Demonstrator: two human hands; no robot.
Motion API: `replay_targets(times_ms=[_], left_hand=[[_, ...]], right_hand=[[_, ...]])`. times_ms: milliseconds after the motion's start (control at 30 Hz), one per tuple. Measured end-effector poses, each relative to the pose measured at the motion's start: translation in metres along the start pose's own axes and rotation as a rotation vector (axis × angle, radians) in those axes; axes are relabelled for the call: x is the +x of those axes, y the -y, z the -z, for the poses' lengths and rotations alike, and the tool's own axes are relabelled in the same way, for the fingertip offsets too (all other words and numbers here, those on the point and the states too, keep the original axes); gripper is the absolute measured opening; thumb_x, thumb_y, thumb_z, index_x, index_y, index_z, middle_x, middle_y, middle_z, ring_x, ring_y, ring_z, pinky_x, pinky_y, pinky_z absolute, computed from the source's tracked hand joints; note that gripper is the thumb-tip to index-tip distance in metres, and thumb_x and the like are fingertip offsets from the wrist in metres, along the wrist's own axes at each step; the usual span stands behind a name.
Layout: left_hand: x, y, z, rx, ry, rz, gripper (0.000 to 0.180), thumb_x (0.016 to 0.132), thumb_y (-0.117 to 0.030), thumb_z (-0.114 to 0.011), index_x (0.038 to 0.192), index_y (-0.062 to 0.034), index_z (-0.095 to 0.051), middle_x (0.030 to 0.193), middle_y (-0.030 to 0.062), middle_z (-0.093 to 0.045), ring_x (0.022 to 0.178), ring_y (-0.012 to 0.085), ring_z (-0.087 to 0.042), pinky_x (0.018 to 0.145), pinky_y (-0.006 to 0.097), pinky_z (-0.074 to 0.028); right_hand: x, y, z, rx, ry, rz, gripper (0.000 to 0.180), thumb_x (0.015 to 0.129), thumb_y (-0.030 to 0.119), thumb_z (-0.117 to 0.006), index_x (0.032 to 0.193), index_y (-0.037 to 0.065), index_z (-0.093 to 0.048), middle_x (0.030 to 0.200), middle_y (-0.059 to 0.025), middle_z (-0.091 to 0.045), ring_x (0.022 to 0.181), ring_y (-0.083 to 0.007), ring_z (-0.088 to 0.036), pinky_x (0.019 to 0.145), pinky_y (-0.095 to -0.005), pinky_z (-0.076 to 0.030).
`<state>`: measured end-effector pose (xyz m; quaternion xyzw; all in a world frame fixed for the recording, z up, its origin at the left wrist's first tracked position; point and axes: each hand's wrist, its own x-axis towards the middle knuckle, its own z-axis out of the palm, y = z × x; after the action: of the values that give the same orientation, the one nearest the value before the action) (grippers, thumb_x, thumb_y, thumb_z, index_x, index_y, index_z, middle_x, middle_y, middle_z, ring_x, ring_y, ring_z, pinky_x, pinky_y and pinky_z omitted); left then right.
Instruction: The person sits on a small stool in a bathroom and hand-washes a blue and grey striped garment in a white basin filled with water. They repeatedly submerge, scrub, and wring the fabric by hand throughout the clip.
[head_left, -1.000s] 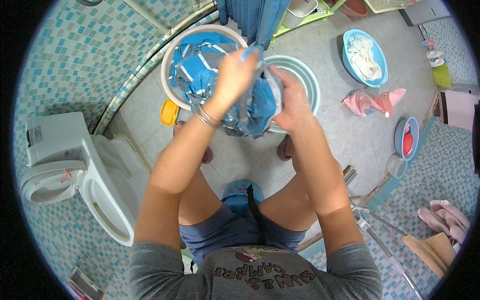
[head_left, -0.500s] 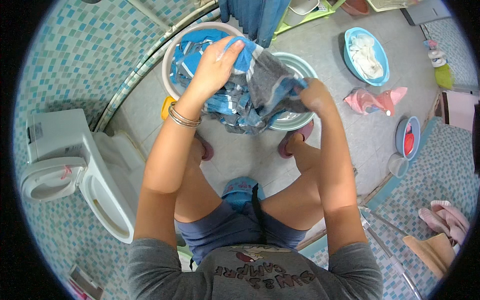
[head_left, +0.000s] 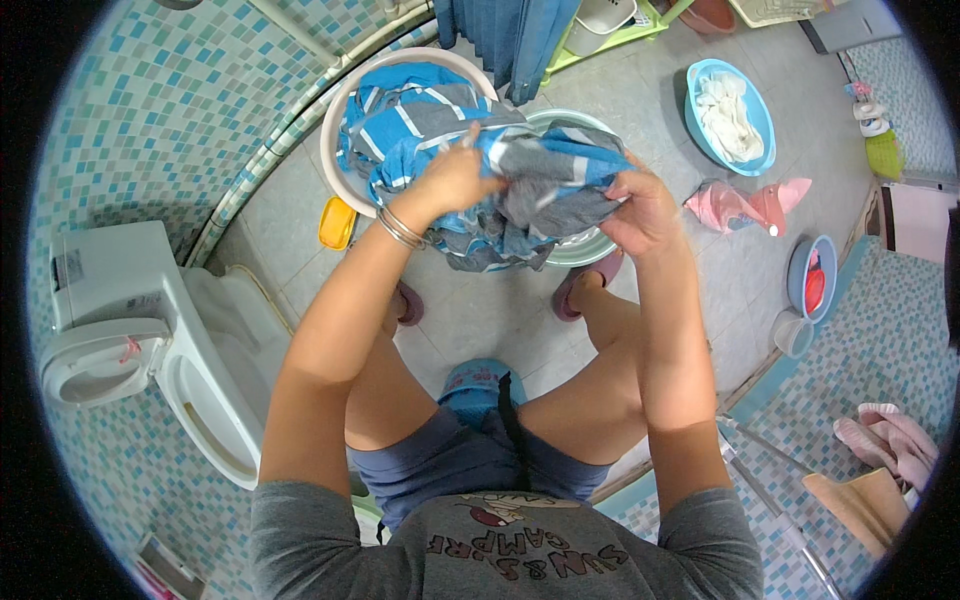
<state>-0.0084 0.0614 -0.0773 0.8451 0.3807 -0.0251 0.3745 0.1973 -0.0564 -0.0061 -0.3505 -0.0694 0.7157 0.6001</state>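
The blue-and-grey fabric (head_left: pixel 565 170) is seen as matt, creased cloth. Smooth plastic is suggested by the pale basin (head_left: pixel 328 150), the green basin (head_left: pixel 585 252) and the glossy yellow dish (head_left: pixel 338 223). Polished metal is shown by the bangles (head_left: pixel 400 232), glossy ceramic by the white toilet (head_left: pixel 178 345). The wall (head_left: pixel 110 150) is faced with smooth mosaic tiles, the floor (head_left: pixel 650 120) with matt grey ones.

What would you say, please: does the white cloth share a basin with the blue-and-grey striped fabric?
No, the white cloth lies in a light-blue basin standing apart from the striped fabric.
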Motion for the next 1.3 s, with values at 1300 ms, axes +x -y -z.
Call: replay_targets(times_ms=[1300], left_hand=[[-0.03, -0.107, -0.016, -0.133, -0.837, -0.347, 0.019, 0.073, -0.027, -0.068, 0.077, -0.009, -0.066, 0.08, 0.0143, -0.062, 0.073, 0.0326, -0.06, 0.065, 0.039, -0.048]], right_hand=[[0.069, -0.073, 0.021, -0.001, -0.023, 0.152, 0.034, 0.09, 0.03, -0.042, 0.105, 0.002, -0.055, 0.095, -0.0115, -0.061, 0.085, -0.0243, -0.062, 0.075, -0.0378, -0.053]])
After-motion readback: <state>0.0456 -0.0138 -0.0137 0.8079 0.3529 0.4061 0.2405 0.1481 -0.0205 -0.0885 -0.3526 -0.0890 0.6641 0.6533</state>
